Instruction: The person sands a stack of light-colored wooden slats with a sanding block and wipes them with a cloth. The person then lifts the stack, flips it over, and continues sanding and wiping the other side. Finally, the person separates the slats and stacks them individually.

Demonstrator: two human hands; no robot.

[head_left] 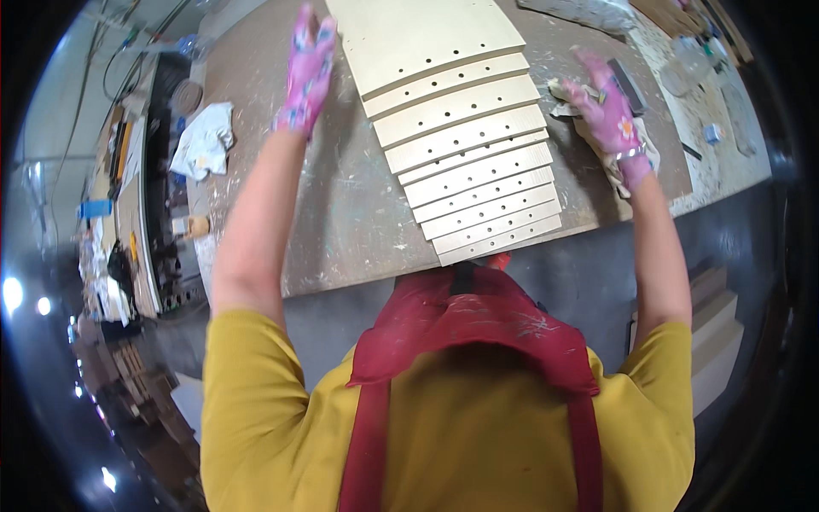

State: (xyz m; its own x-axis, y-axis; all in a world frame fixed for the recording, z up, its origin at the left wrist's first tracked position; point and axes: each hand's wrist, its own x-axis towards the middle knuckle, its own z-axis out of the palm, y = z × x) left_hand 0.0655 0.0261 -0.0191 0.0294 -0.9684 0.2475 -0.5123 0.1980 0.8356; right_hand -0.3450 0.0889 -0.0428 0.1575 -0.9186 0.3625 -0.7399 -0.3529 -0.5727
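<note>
The left hand, in a pink patterned glove, is raised just beside the left edge of the pale wooden boards, its fingers pointing away from the body, loosely extended and only a little apart; nothing shows in its grasp, and whether the fingertips brush the top board cannot be told from this angle. The right hand, gloved the same way with a flower on its back, is well apart from the left, out to the right of the boards — its fingers blurred but open and spread, with no clear hold on anything. It is just beside a dark oblong block and above a crumpled cream cloth; contact with either is too unclear to call. Between the hands, the boards lie overlapped in steps on the scuffed brown worktable, each showing a row of small dark holes, the lowest strips reaching the table's near edge in front of the red apron. A white rag lies toward the left side of the table — well apart from the left hand.
</note>
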